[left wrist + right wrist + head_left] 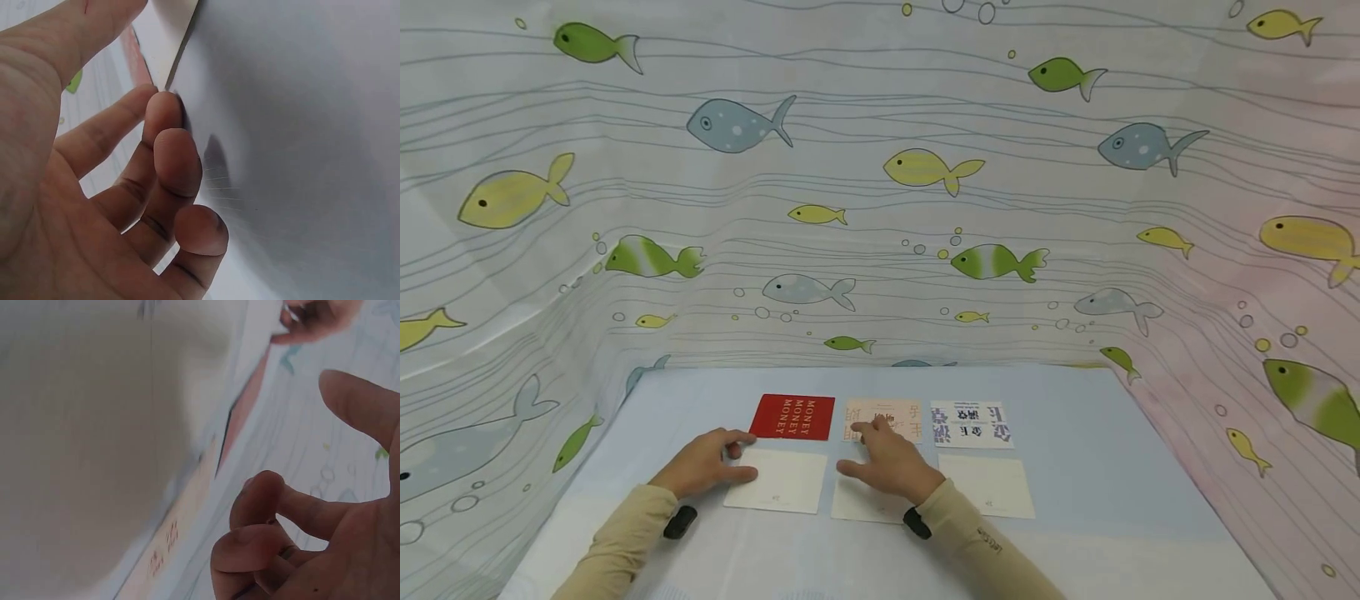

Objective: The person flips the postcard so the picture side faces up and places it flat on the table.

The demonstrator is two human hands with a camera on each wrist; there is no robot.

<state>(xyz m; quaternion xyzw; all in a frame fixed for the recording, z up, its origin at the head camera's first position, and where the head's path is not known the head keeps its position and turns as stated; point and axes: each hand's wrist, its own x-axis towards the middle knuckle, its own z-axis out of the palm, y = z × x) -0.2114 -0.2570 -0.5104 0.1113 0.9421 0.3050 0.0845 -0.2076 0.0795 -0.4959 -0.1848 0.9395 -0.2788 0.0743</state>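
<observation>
Six flat cards, maybe envelopes, lie in two rows on the table in the head view. Behind are a red one lettered MONEY, a peach one and a white one with purple print. Three plain cream ones form the front row: left, middle and right. My left hand is at the left cream card's left edge, thumb over it, forefinger by the red card's corner. My right hand hovers over the middle cream card, fingers across the peach card, holding nothing.
A pale blue table carries the cards. Around it hang white curtain-like walls printed with fish and wavy lines. Dark wrist cameras sit beneath both wrists, over beige sleeves.
</observation>
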